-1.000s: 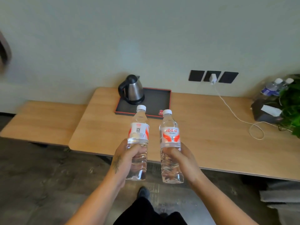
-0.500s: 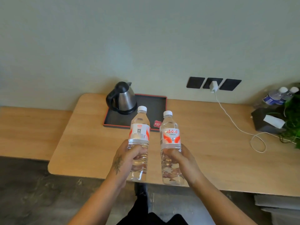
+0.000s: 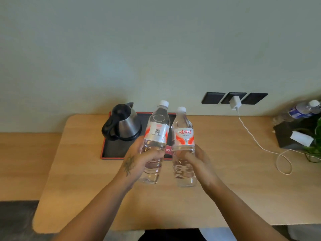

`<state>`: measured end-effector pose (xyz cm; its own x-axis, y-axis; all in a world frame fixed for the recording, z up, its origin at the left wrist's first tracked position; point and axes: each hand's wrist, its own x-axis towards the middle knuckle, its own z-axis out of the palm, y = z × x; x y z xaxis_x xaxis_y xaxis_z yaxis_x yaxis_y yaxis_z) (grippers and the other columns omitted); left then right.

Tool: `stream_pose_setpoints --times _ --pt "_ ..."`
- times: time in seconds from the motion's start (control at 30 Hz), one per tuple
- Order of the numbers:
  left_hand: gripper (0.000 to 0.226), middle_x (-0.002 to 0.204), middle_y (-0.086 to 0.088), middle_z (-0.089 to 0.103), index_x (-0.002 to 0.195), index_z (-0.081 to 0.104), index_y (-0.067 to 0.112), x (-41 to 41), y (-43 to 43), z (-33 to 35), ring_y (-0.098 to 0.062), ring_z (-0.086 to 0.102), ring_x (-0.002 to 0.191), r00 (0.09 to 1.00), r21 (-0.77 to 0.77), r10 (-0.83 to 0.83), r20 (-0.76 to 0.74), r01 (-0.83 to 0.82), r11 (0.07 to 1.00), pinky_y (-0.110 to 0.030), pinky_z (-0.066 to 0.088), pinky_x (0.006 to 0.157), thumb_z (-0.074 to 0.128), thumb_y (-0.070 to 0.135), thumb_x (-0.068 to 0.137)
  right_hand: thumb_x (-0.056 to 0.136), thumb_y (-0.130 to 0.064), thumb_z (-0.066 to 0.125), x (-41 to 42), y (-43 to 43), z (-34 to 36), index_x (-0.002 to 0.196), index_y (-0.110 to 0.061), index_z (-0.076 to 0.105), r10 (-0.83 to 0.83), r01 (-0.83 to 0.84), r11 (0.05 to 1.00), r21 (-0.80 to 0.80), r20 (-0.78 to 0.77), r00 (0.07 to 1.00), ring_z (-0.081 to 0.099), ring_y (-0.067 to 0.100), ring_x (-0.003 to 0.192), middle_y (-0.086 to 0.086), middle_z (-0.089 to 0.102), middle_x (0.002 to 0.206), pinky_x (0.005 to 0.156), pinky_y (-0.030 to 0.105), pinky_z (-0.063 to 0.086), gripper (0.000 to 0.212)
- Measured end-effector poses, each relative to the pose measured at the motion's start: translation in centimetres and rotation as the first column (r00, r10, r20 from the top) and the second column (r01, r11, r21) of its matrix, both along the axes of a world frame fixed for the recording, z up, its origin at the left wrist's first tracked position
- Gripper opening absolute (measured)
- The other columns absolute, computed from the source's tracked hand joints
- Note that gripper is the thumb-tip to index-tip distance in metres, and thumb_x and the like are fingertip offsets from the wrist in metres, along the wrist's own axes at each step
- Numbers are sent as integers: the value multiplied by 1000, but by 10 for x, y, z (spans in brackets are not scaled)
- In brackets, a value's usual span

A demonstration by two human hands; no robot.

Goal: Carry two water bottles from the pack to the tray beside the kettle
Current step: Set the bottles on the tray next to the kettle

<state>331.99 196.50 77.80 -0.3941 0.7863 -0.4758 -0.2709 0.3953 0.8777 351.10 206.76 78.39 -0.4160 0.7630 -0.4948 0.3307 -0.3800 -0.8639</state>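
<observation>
A: Now the light wooden table (image 3: 225, 197) has slid right under the hands, so the carry is nearly over.

B: Left hand (image 3: 139, 160) clamped on one clear ribbed plastic bottle (image 3: 156, 136), right hand (image 3: 196, 162) on its red-labelled twin (image 3: 183, 136), both aloft over the black red-rimmed tray (image 3: 112, 152), beside the shiny steel kettle (image 3: 125, 126).

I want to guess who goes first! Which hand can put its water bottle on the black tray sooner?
Probably the left hand. Its clear plastic water bottle already hangs over the free part of the red-rimmed black tray, beside the steel kettle. The right hand holds its bottle over the tray's right edge.
</observation>
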Motion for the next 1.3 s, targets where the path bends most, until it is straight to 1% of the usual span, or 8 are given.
stream_pose_setpoints --times 0.17,0.33,0.47,0.63,0.77,1.03,1.17,1.3 --pt "68 112 1 84 127 72 26 -25 44 0 -17 80 103 988 19 -84 -128 87 996 -38 58 91 92 31 63 74 -28 77 -25 54 -4 116 -7 73 72 -74 993 87 18 997 79 22 91 10 82 105 77 28 61 47" --pt "80 122 3 82 138 65 17 -52 103 -11 -18 77 115 969 14 -116 -220 122 992 -47 56 109 94 20 63 69 -26 82 -58 116 -23 122 -12 72 116 -125 977 172 61 991 78 20 102 7 81 114 89 35 61 56" --pt "81 121 6 82 134 67 20 -74 144 -30 -14 77 115 946 -10 -132 -296 135 991 -49 56 111 97 19 60 72 -20 89 -74 161 -42 124 -16 71 146 -169 960 222 114 983 78 3 91 -5 81 108 71 11 57 55" --pt "91 125 3 80 135 65 17 -88 183 -62 -16 74 118 905 -60 -169 -391 159 986 -49 58 108 96 34 51 64 -21 88 -95 202 -84 121 -19 69 173 -229 932 281 210 962 74 8 96 -5 79 107 82 27 58 60" --pt "77 128 -6 77 138 61 9 -92 206 -110 -23 73 120 876 -72 -189 -443 176 982 -52 57 108 98 6 70 53 -34 85 -103 217 -124 124 -21 67 154 -231 918 321 247 957 76 6 95 -8 79 107 85 32 62 74" --pt "70 126 -2 75 135 63 -2 -94 226 -168 9 71 105 843 -70 -249 -476 246 967 -16 56 102 93 -10 73 53 -40 86 -115 226 -182 133 -21 61 157 -259 893 367 284 946 75 16 109 -5 77 121 98 44 62 86" --pt "84 143 -10 70 146 56 -1 -92 228 -179 -15 66 129 854 -68 -213 -476 206 976 -28 52 113 94 -9 71 65 -31 93 -115 228 -197 138 -20 57 184 -298 876 379 308 933 72 19 115 -3 74 128 100 42 61 82" --pt "91 146 -22 65 149 49 -10 -96 230 -185 -30 63 137 850 -40 -222 -478 231 972 -16 56 100 88 -23 69 68 -29 95 -114 229 -205 139 -18 56 197 -318 860 400 314 929 71 19 116 -2 73 130 98 37 60 82"
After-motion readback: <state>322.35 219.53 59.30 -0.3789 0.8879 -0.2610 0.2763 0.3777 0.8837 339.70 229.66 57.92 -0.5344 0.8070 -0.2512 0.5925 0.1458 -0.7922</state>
